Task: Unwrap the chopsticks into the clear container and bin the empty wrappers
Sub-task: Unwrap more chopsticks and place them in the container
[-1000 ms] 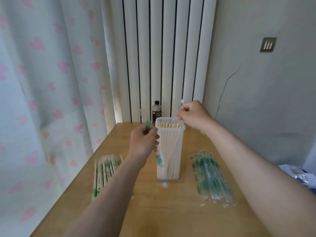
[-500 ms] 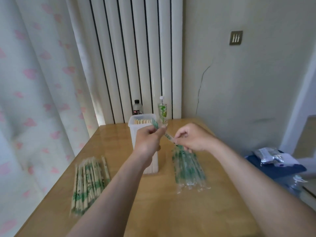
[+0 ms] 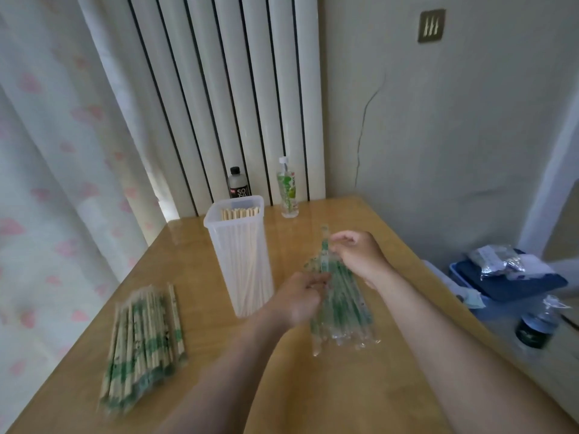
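Pinching a clear, green-printed empty wrapper [image 3: 324, 256]: left hand [image 3: 299, 297] at its lower end, right hand [image 3: 357, 253] near its top

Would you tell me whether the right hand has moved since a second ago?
Yes. The right hand was at the rim of the clear container; it now sits to its right, nearer the camera, over the empty wrappers.

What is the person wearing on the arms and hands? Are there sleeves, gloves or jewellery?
Nothing shows. The left hand and right hand are bare, without gloves; no ring is visible. The left forearm and right forearm are uncovered to the picture's edge: no sleeve, watch or bracelet.
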### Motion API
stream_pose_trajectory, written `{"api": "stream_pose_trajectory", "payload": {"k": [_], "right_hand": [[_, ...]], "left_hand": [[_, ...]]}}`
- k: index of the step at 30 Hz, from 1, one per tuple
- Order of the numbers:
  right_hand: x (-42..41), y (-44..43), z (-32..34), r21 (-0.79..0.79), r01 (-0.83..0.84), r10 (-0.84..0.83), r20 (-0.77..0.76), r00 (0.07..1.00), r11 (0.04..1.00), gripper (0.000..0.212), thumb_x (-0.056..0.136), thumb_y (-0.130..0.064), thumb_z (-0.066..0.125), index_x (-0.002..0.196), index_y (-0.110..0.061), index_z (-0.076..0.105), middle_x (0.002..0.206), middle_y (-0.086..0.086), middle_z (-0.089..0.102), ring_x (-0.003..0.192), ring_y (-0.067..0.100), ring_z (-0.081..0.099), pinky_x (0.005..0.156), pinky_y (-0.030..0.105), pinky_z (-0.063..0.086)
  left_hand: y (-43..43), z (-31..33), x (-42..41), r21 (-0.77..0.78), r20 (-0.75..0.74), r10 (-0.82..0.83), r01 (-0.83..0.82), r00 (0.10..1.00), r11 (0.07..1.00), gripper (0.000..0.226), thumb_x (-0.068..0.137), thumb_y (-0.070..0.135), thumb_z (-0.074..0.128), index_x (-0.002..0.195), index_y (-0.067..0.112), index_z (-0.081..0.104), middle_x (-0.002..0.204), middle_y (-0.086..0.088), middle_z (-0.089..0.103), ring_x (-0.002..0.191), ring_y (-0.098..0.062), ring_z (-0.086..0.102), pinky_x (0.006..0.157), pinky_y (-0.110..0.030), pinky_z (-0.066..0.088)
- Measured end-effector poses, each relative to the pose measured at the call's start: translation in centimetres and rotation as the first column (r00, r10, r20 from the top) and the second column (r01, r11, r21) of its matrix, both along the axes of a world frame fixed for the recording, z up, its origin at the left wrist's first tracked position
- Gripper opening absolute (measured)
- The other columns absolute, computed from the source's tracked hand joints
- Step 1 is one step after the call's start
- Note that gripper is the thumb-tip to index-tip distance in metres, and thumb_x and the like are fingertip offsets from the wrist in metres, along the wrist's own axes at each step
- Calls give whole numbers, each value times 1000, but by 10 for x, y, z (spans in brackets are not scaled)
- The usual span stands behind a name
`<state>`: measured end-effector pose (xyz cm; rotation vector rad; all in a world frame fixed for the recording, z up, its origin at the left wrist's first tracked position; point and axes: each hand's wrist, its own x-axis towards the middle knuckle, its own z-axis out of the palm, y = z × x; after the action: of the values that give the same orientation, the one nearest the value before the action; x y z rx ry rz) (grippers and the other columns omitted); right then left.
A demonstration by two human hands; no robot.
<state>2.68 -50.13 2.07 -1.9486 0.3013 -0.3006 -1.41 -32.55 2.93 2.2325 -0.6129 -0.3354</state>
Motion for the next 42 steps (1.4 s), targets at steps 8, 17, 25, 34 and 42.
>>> {"api": "stream_pose_trajectory", "payload": {"k": [8, 17, 25, 34, 42], "right_hand": [[-5, -38, -69, -187, 227, -221, 54, 974, 956, 17, 99, -6, 53, 102, -7, 69, 98, 2, 66, 91, 24, 63, 71, 28, 43], [-6, -43, -80, -115, 270, -262, 78, 962, 956, 17, 97, -9, 54, 88, -5, 68, 83, 7, 67, 80, 26, 63, 70, 40, 54], [-15, -44, -68, -45, 248, -247, 44, 968, 968, 19, 95, -6, 52, 88, -7, 70, 87, 8, 68, 86, 29, 65, 64, 31, 47], [-52, 11, -6, -140, 42, -17, 173, 985, 989, 22, 92, -9, 56, 81, -18, 71, 80, 2, 71, 68, 18, 63, 57, 28, 49], [-74, 107, 8, -217, -130, 163, 142, 976, 967, 21, 90, -11, 56, 78, -16, 73, 72, 2, 70, 69, 15, 65, 62, 28, 50]], "left_hand": [[-16, -43, 34, 251, 297, -48, -29, 954, 968, 31, 104, 24, 41, 116, 13, 67, 111, -11, 71, 101, -29, 64, 88, -42, 53], [-19, -48, 42, 239, 361, -47, -44, 931, 970, 38, 104, 32, 45, 138, 20, 58, 111, -6, 71, 104, -23, 63, 84, -31, 49], [-13, -50, 37, 277, 267, 14, -90, 964, 957, 31, 103, 32, 41, 122, 18, 61, 93, -5, 69, 80, -23, 64, 74, -38, 54], [24, -32, 17, 166, 291, 95, -148, 952, 975, 24, 99, 24, 47, 98, 14, 69, 91, -5, 71, 84, -24, 66, 80, -42, 56], [109, -25, -10, 169, 349, 208, -280, 914, 945, 25, 93, 27, 51, 101, 17, 72, 103, -8, 73, 99, -29, 65, 86, -36, 53]]}}
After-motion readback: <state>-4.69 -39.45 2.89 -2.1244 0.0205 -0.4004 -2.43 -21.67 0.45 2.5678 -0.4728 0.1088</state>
